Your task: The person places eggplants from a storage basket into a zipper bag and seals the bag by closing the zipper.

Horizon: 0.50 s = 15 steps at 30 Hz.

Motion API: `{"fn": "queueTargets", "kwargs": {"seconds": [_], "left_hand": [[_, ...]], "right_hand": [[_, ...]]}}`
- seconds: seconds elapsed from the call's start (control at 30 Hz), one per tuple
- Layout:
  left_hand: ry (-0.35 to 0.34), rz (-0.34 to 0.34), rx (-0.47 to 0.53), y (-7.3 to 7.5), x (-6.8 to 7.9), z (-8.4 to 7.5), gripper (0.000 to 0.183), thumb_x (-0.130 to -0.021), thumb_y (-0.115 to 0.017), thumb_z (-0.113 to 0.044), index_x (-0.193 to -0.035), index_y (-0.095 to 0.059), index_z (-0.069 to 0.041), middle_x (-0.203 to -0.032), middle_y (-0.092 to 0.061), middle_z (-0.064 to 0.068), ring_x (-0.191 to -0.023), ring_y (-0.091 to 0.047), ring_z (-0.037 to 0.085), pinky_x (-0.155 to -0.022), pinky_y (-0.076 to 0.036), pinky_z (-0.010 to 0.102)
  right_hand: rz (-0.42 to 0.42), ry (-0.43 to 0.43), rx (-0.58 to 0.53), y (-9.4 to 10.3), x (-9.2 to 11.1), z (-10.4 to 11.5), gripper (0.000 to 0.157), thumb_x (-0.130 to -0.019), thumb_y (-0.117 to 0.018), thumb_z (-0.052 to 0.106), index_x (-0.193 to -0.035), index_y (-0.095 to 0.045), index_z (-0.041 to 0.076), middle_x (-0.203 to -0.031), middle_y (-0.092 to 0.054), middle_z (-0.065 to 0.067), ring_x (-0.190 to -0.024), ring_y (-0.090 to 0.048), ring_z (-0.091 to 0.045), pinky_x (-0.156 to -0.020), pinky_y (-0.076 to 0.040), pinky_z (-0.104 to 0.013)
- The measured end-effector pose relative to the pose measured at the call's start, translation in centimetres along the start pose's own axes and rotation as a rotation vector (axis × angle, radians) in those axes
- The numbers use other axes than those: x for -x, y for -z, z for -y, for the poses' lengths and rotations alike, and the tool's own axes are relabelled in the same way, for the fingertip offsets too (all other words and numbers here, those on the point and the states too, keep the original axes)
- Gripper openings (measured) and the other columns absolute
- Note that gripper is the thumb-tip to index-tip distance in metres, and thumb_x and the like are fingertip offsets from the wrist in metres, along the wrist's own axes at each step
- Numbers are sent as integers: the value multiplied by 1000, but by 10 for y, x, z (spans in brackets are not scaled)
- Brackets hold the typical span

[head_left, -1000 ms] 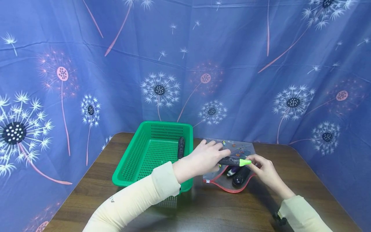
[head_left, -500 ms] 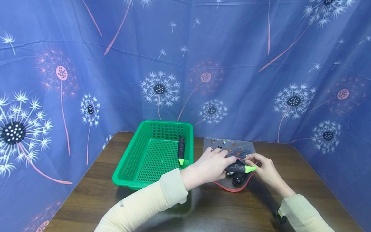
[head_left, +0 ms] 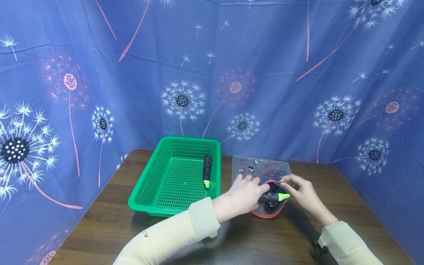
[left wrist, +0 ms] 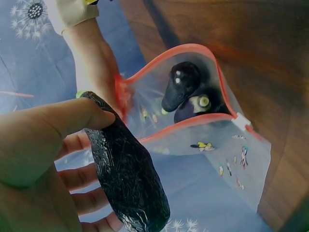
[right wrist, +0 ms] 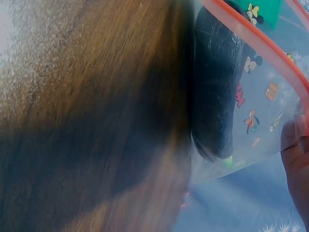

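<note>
My left hand (head_left: 243, 195) grips a long black eggplant (head_left: 269, 197) with a lime-green stem end, just over the bag's mouth. In the left wrist view, the thumb lies across this wrinkled eggplant (left wrist: 128, 169) and the fingers pass behind it. With thumb and fingertips, my right hand (head_left: 299, 191) pinches the red zip edge of a clear, cartoon-printed zip bag (head_left: 261, 164). The bag's mouth gapes. Inside it lie a glossy dark eggplant (left wrist: 183, 82) and a dark one with a pale cap (left wrist: 190, 107). The right wrist view shows a dark eggplant (right wrist: 215, 87) through the plastic.
A green slotted basket (head_left: 175, 173) stands left of the bag. Along its right side lies another black eggplant (head_left: 207, 169) with a lime-green tip. The bag rests on a brown wooden table (head_left: 251, 243), and a blue dandelion-print cloth (head_left: 198, 73) hangs behind.
My left hand has moved right and down with the eggplant, from above the bag's middle to its mouth. The eggplant in the basket is now fully uncovered. My right hand has barely moved.
</note>
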<state>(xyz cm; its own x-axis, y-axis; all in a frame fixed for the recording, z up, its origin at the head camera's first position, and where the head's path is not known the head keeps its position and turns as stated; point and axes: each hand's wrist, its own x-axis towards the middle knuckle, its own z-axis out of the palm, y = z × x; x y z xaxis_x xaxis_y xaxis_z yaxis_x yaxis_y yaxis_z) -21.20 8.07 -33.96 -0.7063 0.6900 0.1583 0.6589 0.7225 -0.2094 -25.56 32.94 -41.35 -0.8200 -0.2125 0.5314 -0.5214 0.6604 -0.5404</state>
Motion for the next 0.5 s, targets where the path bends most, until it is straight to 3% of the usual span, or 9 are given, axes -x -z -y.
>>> {"fn": "queueTargets", "kwargs": {"seconds": [0.37, 0.5], "left_hand": [[67, 27, -60, -13, -1, -16, 43, -77, -73, -46, -114, -54, -34, -100, -61, -6, -91, -57, 16, -73, -44, 34], [95, 36, -54, -16, -1, -21, 39, -79, -72, -43, -113, -56, -34, -103, -62, -5, -96, -59, 17, -77, -46, 37]], "right_hand": [[5, 4, -33, 2, -1, 8, 11, -86, -67, 5, -92, -65, 14, -83, -66, -2, -57, -52, -10, -51, -43, -23], [2, 7, -35, 1, -1, 6, 11, -86, -67, 5, -92, -66, 14, -83, -66, -2, -59, -52, -7, -53, -42, -22]]}}
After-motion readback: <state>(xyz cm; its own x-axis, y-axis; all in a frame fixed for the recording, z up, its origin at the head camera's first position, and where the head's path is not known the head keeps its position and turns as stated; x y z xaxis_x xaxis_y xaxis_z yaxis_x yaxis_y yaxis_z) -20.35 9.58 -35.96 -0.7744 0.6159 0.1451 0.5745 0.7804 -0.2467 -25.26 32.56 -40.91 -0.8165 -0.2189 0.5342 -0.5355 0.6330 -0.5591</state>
